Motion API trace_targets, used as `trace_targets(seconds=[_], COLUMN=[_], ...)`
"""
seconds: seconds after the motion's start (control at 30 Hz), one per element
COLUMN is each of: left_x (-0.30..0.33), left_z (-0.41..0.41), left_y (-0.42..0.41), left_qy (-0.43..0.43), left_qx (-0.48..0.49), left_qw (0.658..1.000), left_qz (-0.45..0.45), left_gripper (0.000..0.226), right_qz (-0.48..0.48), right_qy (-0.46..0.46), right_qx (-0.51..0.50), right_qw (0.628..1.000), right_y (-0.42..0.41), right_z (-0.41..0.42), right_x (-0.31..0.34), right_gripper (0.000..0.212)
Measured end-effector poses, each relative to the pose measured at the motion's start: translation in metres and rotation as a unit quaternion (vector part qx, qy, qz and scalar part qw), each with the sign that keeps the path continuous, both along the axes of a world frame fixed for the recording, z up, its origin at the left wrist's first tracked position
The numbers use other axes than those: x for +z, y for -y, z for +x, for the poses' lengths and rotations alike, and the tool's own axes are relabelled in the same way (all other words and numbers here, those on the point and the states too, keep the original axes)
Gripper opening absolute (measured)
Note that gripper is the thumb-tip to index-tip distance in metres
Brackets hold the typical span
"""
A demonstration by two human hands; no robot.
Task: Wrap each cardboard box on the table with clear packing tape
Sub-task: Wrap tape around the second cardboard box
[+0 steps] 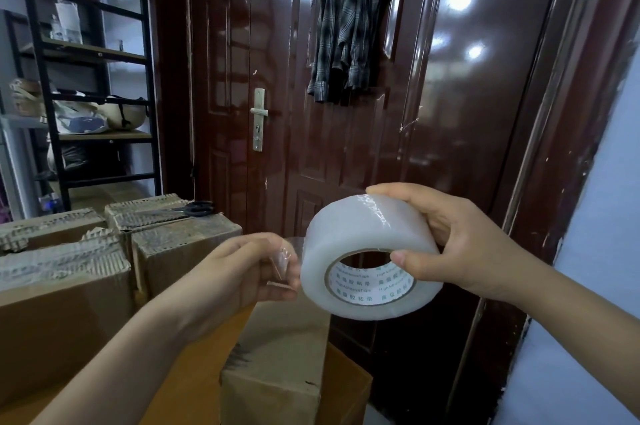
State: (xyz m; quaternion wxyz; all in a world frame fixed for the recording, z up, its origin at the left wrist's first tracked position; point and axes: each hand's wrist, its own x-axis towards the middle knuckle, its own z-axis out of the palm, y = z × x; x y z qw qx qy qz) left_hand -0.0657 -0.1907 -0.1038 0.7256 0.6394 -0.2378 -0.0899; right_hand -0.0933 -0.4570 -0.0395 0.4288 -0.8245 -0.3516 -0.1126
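Observation:
A thick roll of clear packing tape [367, 255] is held up in front of me, above the table. My right hand [460, 244] grips it from the right, fingers over the top and thumb on its near rim. My left hand [249, 269] pinches the loose crinkled tape end [282, 260] just left of the roll. Directly below stands a narrow cardboard box [277, 365] on the orange table [194, 372]. More worn cardboard boxes sit at the left: a large one [62, 314], one behind it [180, 248] and further ones at the back.
Black scissors [194, 209] lie on top of a back box. A dark red door [346, 113] with a hanging plaid shirt [349, 19] stands straight ahead. A black metal shelf rack [86, 78] fills the left. A pale wall [595, 251] is on the right.

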Motion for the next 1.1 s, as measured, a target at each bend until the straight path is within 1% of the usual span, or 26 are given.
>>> trace_targets(seconds=[0.03, 0.07, 0.17, 0.27, 0.3, 0.4, 0.5, 0.6, 0.7, 0.77, 0.83, 0.93, 1.03, 1.1], left_x=[-0.002, -0.004, -0.007, -0.007, -0.007, -0.006, -0.003, 0.0, 0.002, 0.003, 0.003, 0.001, -0.001, -0.002], left_z=[0.0, 0.0, -0.003, -0.002, -0.001, 0.001, 0.001, 0.0, -0.004, -0.006, -0.008, -0.009, -0.008, -0.006], left_y=[0.004, 0.008, 0.021, 0.029, 0.029, 0.027, 0.025, 0.025, 0.027, 0.029, 0.031, 0.033, 0.035, 0.035], left_qy=[-0.012, -0.024, -0.073, -0.118, -0.13, -0.154, -0.14, -0.129, -0.141, -0.136, -0.139, -0.151, -0.146, -0.145], left_qx=[0.003, 0.01, 0.017, 0.016, 0.023, 0.022, 0.014, 0.007, -0.002, 0.004, 0.009, 0.005, 0.001, -0.007], left_qw=[1.0, 0.999, 0.991, 0.972, 0.966, 0.952, 0.947, 0.937, 0.914, 0.908, 0.899, 0.884, 0.88, 0.878], left_qz=[-0.013, -0.03, -0.108, -0.2, -0.222, -0.264, -0.289, -0.325, -0.38, -0.397, -0.415, -0.442, -0.452, -0.457], left_gripper=[0.045, 0.043, 0.022, 0.017, 0.021, 0.045, 0.066, 0.068, 0.074, 0.073, 0.078, 0.083, 0.078, 0.075], right_qz=[0.002, 0.004, 0.016, 0.044, 0.056, 0.075, 0.091, 0.146, 0.207, 0.26, 0.327, 0.424, 0.498, 0.524], right_qy=[-0.001, -0.003, -0.001, 0.011, 0.021, 0.055, 0.096, 0.146, 0.168, 0.156, 0.121, 0.062, 0.025, 0.005], right_qx=[0.0, -0.001, -0.007, -0.011, -0.015, -0.034, -0.065, -0.107, -0.155, -0.168, -0.166, -0.168, -0.172, -0.166], right_qw=[1.0, 1.0, 1.0, 0.999, 0.998, 0.995, 0.989, 0.973, 0.951, 0.938, 0.922, 0.888, 0.85, 0.835], right_y=[0.0, -0.001, -0.001, -0.004, -0.007, -0.016, -0.024, -0.029, -0.04, -0.052, -0.065, -0.084, -0.095, -0.1], right_z=[0.001, 0.002, 0.006, 0.008, 0.009, 0.014, 0.02, 0.022, 0.021, 0.019, 0.015, 0.012, 0.015, 0.016], right_x=[0.0, -0.001, -0.004, -0.009, -0.012, -0.023, -0.036, -0.049, -0.061, -0.068, -0.071, -0.066, -0.059, -0.061], right_gripper=[0.059, 0.059, 0.06, 0.06, 0.06, 0.061, 0.061, 0.065, 0.067, 0.068, 0.069, 0.071, 0.064, 0.065])
